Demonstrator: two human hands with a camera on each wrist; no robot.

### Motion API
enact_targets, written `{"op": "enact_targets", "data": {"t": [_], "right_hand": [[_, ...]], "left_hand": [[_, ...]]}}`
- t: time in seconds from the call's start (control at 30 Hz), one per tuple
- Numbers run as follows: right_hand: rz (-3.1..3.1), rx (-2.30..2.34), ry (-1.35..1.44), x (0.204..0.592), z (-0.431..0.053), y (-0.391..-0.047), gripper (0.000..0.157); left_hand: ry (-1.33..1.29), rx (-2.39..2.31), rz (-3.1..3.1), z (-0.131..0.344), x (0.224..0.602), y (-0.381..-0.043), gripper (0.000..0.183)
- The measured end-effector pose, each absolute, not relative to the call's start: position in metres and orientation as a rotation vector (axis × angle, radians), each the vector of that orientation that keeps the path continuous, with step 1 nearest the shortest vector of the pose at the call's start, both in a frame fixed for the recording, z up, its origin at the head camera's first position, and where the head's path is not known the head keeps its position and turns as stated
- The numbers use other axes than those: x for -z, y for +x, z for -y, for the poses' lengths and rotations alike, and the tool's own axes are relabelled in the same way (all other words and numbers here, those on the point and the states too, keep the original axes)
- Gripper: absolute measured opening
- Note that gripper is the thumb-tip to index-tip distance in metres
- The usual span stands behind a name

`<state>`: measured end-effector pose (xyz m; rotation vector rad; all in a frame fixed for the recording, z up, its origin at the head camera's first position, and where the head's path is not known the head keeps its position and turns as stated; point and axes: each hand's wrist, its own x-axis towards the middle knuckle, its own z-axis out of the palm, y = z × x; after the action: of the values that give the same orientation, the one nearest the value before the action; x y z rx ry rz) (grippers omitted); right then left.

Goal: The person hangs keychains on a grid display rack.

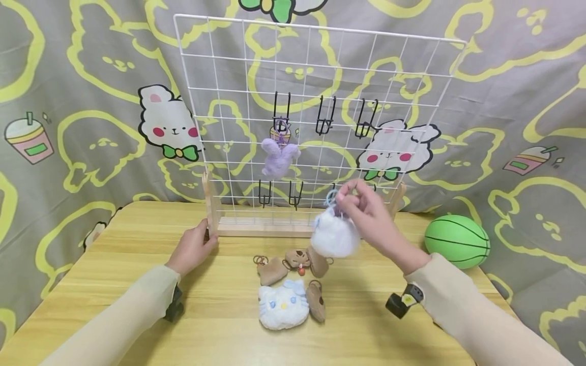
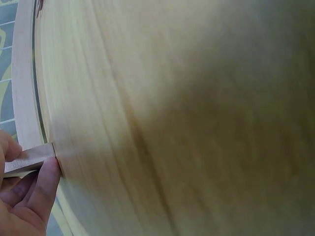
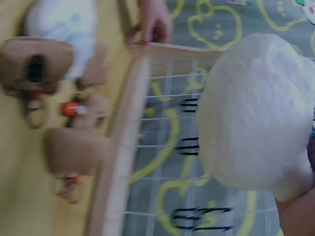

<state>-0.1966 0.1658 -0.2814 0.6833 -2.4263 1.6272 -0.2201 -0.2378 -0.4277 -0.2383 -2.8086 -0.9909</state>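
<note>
My right hand (image 1: 368,216) pinches the top of a fluffy white plush keychain (image 1: 335,236) with a light blue ring, held up before the lower right of the white wire grid rack (image 1: 311,66). In the right wrist view the white plush (image 3: 256,113) fills much of the right side. With thumb and fingers, my left hand (image 1: 192,247) grips the wooden foot (image 2: 34,156) at the rack's left end. A purple plush keychain (image 1: 277,157) hangs from an upper black hook (image 1: 282,109).
On the table before the rack lie a white cat-face plush (image 1: 284,305) and several brown plush keychains (image 1: 273,272). More black hooks (image 1: 325,117) hang on the grid. A green ball (image 1: 457,241) sits at the right, and a patterned curtain (image 1: 114,66) hangs behind.
</note>
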Motion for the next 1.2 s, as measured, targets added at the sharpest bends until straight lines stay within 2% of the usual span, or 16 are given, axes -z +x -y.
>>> {"op": "enact_targets", "data": {"t": [0.37, 0.53, 0.97, 1.2], "right_hand": [[2.11, -1.751, 0.702, 0.227, -0.132, -0.221, 0.004], [1.999, -1.767, 0.679, 0.215, -0.12, -0.23, 0.007], [2.02, -1.779, 0.515, 0.214, -0.106, -0.248, 0.009], [2.06, -1.734, 0.5, 0.217, -0.107, -0.253, 0.004]], "left_hand": [[-0.239, 0.993, 2.797, 0.236, 0.427, -0.217, 0.04], [-0.247, 0.995, 2.792, 0.237, 0.427, -0.217, 0.041], [-0.257, 1.003, 2.797, 0.238, 0.43, -0.219, 0.043], [-0.261, 0.983, 2.783, 0.237, 0.428, -0.219, 0.039]]}}
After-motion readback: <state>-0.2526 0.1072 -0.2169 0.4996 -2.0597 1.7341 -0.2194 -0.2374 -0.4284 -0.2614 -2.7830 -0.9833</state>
